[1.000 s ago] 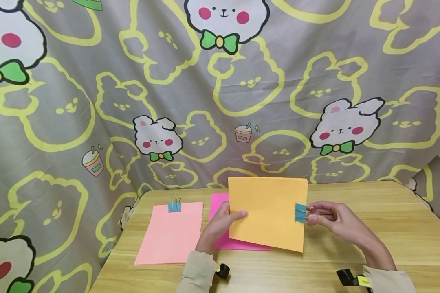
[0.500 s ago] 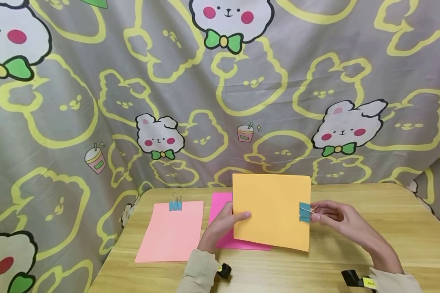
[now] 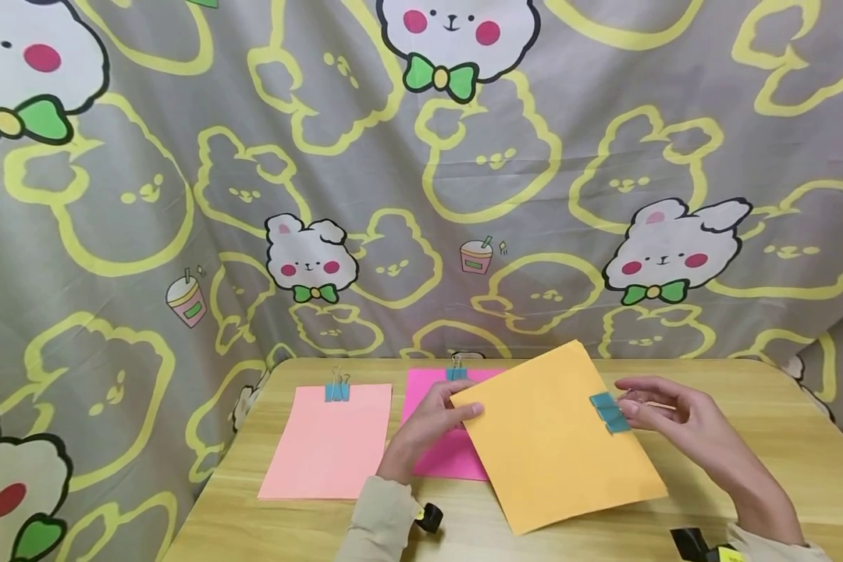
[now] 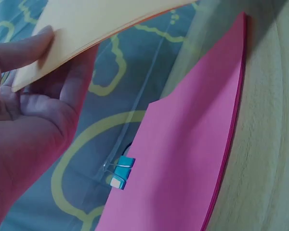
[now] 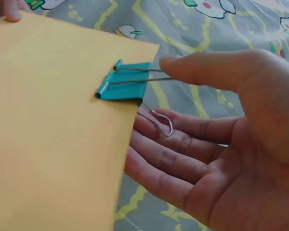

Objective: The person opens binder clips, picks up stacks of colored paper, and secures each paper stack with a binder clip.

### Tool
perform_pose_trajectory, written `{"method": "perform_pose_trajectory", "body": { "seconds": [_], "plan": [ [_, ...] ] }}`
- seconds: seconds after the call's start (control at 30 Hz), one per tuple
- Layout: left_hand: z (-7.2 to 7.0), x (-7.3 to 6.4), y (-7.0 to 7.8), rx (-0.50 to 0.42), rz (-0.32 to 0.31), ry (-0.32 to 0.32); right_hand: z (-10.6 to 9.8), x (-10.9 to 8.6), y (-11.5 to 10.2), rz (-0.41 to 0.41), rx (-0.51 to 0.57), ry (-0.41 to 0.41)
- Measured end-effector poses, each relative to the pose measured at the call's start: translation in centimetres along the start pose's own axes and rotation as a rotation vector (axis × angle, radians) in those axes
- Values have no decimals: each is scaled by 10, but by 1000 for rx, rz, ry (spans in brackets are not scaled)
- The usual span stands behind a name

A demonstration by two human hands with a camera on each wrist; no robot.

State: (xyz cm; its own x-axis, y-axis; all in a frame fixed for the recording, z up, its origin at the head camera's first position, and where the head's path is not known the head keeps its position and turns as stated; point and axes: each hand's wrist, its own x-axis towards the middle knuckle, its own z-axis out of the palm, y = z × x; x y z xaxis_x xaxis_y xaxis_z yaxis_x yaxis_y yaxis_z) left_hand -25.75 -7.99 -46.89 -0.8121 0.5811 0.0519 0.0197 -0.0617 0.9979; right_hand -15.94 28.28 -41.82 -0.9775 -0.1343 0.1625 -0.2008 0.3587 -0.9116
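Note:
My left hand [image 3: 430, 425] pinches a stack of orange paper [image 3: 555, 445] by its left corner, thumb on top and fingers underneath. The stack is raised over the table and tilted. A teal binder clip [image 3: 610, 412] is clamped on its right edge. My right hand [image 5: 207, 125] is at that clip with relaxed fingers, some partly behind the paper. Its thumb touches one wire handle [image 5: 139, 80], and the other handle hangs close in front of the fingers. Below the left hand lies a magenta paper stack [image 4: 183, 130] with another teal binder clip [image 4: 123, 172] on its edge.
At the left of the wooden table [image 3: 745, 437] lies a pink paper stack [image 3: 330, 449], with a teal binder clip [image 3: 337, 392] on its top edge. A grey patterned curtain [image 3: 393, 172] hangs behind the table's back edge.
The orange stack has turned clockwise and its far right end has dropped. The right hand has moved right with the clip, its fingers loosening. The magenta stack's clip has come into view.

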Motion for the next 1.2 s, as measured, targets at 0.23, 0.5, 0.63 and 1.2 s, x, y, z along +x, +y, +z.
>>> {"method": "perform_pose_trajectory", "body": {
  "seconds": [0.23, 0.5, 0.63, 1.2],
  "plan": [
    [11, 0, 9, 176, 21, -29, -13, -6, 2, 14, 3, -45],
    [41, -1, 5, 285, -75, -95, -22, -4, 14, 119, -95, 28],
    [61, -3, -1, 356, -178, -94, -22, 4, 17, 114, -190, 96],
    [107, -18, -14, 579, -301, -92, -21, 60, 51, -103, -289, -95]
  ]
}}
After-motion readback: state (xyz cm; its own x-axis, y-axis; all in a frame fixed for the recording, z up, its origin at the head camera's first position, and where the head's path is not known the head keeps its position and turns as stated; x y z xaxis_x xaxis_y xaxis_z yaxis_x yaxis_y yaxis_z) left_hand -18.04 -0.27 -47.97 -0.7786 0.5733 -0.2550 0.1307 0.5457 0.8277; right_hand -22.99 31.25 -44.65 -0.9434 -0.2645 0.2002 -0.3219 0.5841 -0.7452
